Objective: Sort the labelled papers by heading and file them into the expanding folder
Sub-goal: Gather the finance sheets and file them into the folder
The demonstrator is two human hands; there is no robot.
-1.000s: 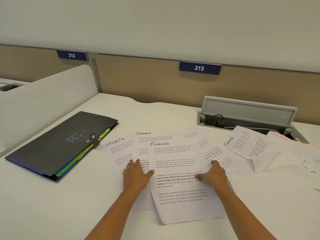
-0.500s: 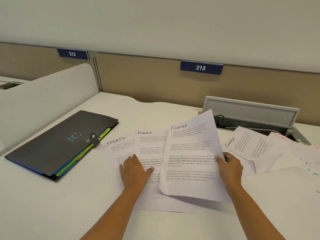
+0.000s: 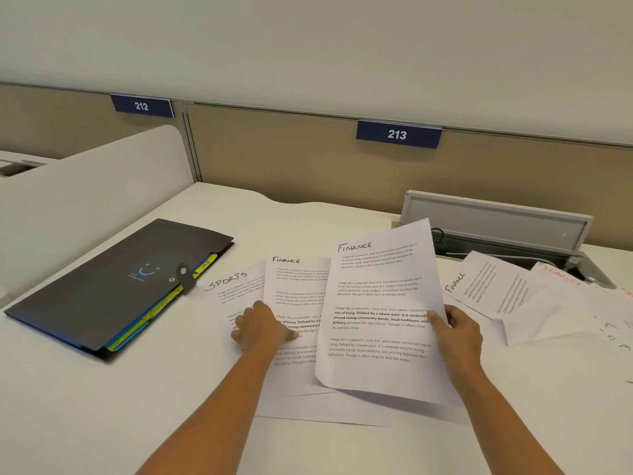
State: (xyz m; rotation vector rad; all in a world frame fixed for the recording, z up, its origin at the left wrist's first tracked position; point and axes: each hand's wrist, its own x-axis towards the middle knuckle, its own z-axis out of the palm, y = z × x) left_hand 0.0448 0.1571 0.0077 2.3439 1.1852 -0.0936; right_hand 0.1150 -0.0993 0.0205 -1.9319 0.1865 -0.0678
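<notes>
My right hand (image 3: pixel 459 332) pinched the Finance sheet (image 3: pixel 376 303) by its right edge, raised lengthwise at centre frame; my left hand (image 3: pixel 262 325) pressed flat on the pile (image 3: pixel 298 286) just left, nearer the folder (image 3: pixel 113 286).

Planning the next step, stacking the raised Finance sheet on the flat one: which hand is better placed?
Right: the right hand pinches the raised Finance sheet by its edge; the left hand rests on the flat sheets.

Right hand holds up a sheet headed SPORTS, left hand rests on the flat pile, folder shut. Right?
No. Head view: the sheet the right hand holds is headed FINANCE, not SPORTS. Left hand rests on the flat pile; expanding folder shut.
</notes>
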